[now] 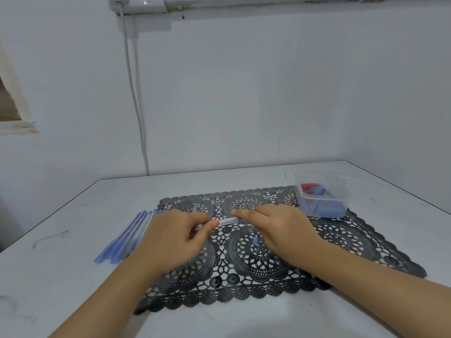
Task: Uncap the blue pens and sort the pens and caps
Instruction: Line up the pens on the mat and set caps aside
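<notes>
Pen (227, 220) being pinched in left grip (175, 237) above mat (341, 240), right grip (278, 228) covering its right end, closure there not discernible; more pens (122, 240) lying left

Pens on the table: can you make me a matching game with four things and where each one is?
Things:
1 pile of pens
2 clear tub
3 loose cap
4 held pen

Places:
A between the left hand and right hand
B back right corner of the mat
C table, left of the mat
D middle of the mat

Pairs: 1-C, 2-B, 3-D, 4-A
</notes>
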`<control>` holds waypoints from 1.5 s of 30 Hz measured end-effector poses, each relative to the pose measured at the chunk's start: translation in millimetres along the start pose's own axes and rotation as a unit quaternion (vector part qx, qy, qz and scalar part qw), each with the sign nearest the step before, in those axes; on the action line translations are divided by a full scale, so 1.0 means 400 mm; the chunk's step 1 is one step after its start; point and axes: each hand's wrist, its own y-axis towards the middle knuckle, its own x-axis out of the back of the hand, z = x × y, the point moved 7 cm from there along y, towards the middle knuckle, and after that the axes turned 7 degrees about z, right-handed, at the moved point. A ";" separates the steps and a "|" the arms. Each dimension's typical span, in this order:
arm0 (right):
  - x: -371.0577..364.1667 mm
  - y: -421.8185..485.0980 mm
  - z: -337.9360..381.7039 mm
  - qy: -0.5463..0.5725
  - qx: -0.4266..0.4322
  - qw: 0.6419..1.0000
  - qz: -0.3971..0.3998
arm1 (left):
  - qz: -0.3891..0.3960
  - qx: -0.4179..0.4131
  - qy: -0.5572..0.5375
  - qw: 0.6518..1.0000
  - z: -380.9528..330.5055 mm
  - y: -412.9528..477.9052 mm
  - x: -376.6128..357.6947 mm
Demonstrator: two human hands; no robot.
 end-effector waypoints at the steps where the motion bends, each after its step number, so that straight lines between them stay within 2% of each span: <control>1: 0.004 0.000 0.000 -0.002 -0.011 1.000 -0.001 | 0.001 0.001 -0.005 1.000 -0.001 0.000 0.001; 8: 0.032 -0.006 -0.044 -0.020 -0.155 0.987 -0.028 | -0.004 0.011 0.002 1.000 0.001 -0.002 0.010; 11: 0.045 -0.009 -0.055 -0.019 -0.187 0.981 -0.048 | 0.000 0.012 -0.008 1.000 0.002 -0.002 0.009; 20: 0.046 -0.008 -0.030 -0.007 -0.144 0.988 -0.056 | 0.004 0.011 -0.005 1.000 0.001 -0.002 0.009; 28: 0.010 -0.002 0.000 0.069 -0.035 0.996 -0.035 | -0.005 0.005 0.020 1.000 0.007 -0.003 0.007; 34: 0.010 0.003 0.002 0.028 -0.033 0.999 -0.013 | -0.002 0.022 0.003 1.000 0.018 -0.006 0.018; 42: -0.002 -0.005 -0.004 0.123 -0.012 0.992 -0.011 | -0.004 0.037 0.013 0.999 0.032 -0.005 0.020; 45: -0.001 -0.003 -0.016 0.214 -0.040 0.976 -0.012 | -0.001 0.024 0.008 1.000 0.030 -0.004 0.013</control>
